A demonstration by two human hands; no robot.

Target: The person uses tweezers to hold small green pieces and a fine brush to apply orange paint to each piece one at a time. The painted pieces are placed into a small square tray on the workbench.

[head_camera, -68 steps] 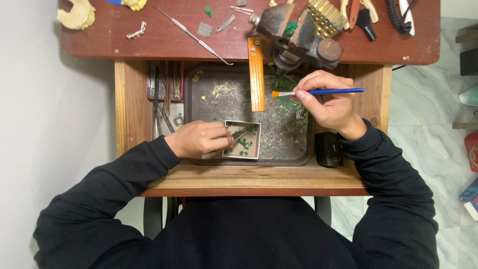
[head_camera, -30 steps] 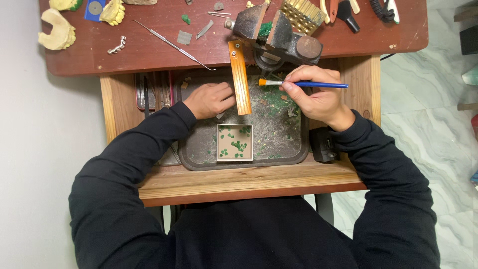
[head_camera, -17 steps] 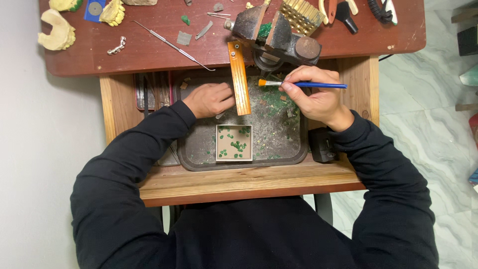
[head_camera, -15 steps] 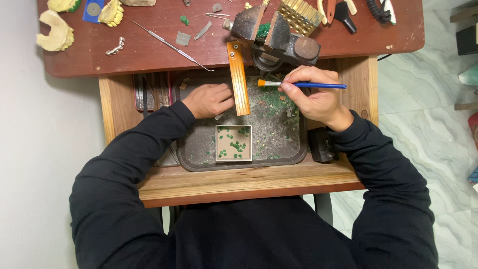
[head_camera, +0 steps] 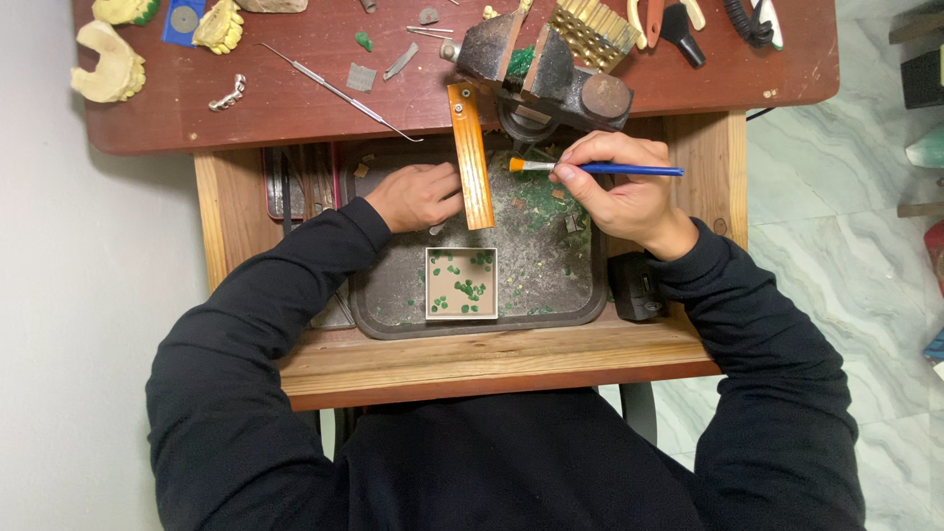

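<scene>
The right hand pinched a blue-handled brush in closed fingers, its orange bristles aimed at the bench vise, a grip suited to fine strokes. The left hand rested loosely curled, empty, touching the orange wooden bench pin, apparently steadying it. A small square box of green chips sat in the metal tray below.

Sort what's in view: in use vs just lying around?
In use: blue-handled brush in right hand; left hand against wooden peg; metal tray; small box of green bits; bench vise.

Lying about: plaster dental casts; metal probe; wire brush.
</scene>
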